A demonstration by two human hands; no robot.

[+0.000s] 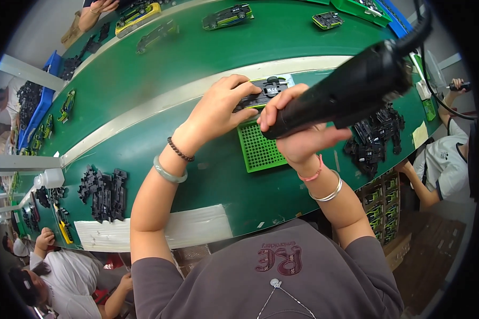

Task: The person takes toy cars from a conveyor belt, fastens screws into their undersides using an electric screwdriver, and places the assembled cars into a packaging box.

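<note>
My left hand [224,103] is closed on a toy car [272,89], which lies underside up with its black chassis showing. The fingers press on its left part. In my right hand [298,130] is a black electric screwdriver [346,87], held over the table just to the right of the car. Its cord runs off at the top right; its bit is not visible. Right below the car sits a bright green perforated tray [258,151], partly covered by my right hand.
Black plastic chassis parts lie in piles at left [105,194] and right [375,138]. A white strip [117,125] crosses the green table. Beyond it are more toy cars [228,17]. Blue bins [37,111] stand at left. Co-workers sit on both sides.
</note>
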